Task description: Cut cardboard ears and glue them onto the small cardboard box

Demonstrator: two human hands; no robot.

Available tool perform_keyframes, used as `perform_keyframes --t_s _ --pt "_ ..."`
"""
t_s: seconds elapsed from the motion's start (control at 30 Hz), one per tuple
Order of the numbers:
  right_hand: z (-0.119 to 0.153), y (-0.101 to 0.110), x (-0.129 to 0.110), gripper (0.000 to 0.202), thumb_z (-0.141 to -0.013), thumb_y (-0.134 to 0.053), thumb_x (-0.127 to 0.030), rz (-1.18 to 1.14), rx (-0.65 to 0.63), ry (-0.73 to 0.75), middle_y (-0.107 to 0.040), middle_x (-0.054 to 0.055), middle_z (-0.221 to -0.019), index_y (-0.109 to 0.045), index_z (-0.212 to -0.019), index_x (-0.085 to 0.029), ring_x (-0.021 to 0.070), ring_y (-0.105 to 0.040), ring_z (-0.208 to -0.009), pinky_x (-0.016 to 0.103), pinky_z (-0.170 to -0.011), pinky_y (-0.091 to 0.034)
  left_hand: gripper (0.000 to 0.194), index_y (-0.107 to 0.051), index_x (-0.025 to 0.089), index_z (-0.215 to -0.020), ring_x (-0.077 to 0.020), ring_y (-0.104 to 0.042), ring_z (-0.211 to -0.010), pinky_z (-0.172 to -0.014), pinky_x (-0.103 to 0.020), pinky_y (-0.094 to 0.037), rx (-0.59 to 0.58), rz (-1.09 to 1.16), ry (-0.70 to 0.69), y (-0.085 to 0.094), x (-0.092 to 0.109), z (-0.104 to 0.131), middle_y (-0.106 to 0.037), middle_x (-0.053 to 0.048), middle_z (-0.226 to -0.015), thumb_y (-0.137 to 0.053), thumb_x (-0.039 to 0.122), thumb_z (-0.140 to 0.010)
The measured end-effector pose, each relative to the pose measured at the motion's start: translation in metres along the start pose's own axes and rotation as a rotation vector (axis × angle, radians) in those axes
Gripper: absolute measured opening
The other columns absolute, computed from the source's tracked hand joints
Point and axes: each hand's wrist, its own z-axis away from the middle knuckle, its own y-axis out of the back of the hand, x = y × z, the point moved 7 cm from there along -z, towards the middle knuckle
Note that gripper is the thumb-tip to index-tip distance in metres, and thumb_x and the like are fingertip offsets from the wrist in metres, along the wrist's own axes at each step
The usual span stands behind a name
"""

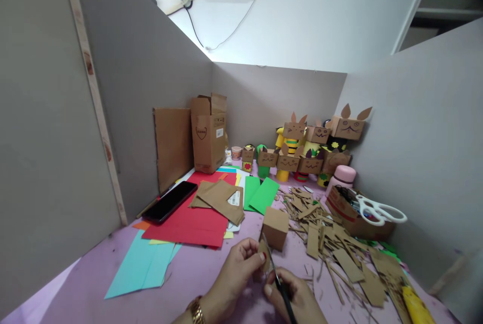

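Note:
My left hand (239,268), with a gold bracelet at the wrist, pinches a small piece of brown cardboard (265,258) between thumb and fingers. My right hand (292,294) is closed around dark-handled scissors (279,284). Their narrow blades point away from me and lie against the cardboard piece; how far apart the blades are is hard to see. Just beyond both hands sits a small closed cardboard box (275,227). Part of the held piece is hidden by my fingers.
Cardboard scraps (320,228) are heaped at right, beside a box (349,221) holding white-handled scissors (379,211). Red paper (199,223), blue paper (141,266) and a phone (170,202) lie left. Cardboard animal figures (289,162) stand at the back. Partition walls (151,62) enclose the table.

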Motion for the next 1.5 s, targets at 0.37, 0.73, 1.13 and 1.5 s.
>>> perform_keyframes --t_s 0.37,0.73,1.13,1.5 --pt "0.001 0.002 -0.004 0.025 -0.077 -0.058 -0.041 0.067 -0.022 0.006 -0.038 -0.006 -0.055 -0.05 -0.068 -0.019 0.0127 -0.034 -0.053 0.024 -0.05 -0.026 0.018 -0.054 0.016 -0.064 -0.0084 -0.042 -0.046 -0.049 -0.022 -0.029 -0.012 -0.017 0.006 0.001 -0.001 -0.001 -0.052 0.004 -0.051 -0.068 0.027 -0.068" --pt "0.001 -0.002 -0.004 0.03 -0.075 -0.061 -0.048 -0.023 -0.009 0.082 -0.036 -0.006 -0.06 -0.052 -0.072 -0.019 0.0126 -0.031 -0.056 0.023 -0.052 -0.027 0.024 -0.052 0.016 -0.063 -0.01 -0.044 -0.048 -0.052 -0.024 -0.027 -0.099 0.034 0.005 -0.007 -0.003 0.0 -0.051 0.004 -0.049 -0.069 0.032 -0.069" --pt "0.003 0.0 -0.008 0.032 -0.078 -0.059 -0.048 0.026 -0.055 0.048 -0.035 -0.005 -0.059 -0.048 -0.069 -0.02 0.0132 -0.031 -0.056 0.024 -0.052 -0.026 0.019 -0.053 0.017 -0.063 -0.0093 -0.042 -0.048 -0.05 -0.023 -0.026 -0.078 0.013 0.007 -0.005 -0.002 0.002 -0.052 0.004 -0.049 -0.068 0.026 -0.07" --pt "0.003 0.001 -0.013 0.035 -0.078 -0.057 -0.051 0.055 -0.07 0.074 -0.04 -0.003 -0.064 -0.049 -0.07 -0.018 0.0143 -0.035 -0.061 0.024 -0.056 -0.031 0.016 -0.053 0.016 -0.064 -0.01 -0.045 -0.049 -0.051 -0.023 -0.027 -0.122 -0.018 0.026 -0.008 0.0 0.002 -0.055 0.003 -0.05 -0.066 0.024 -0.069"
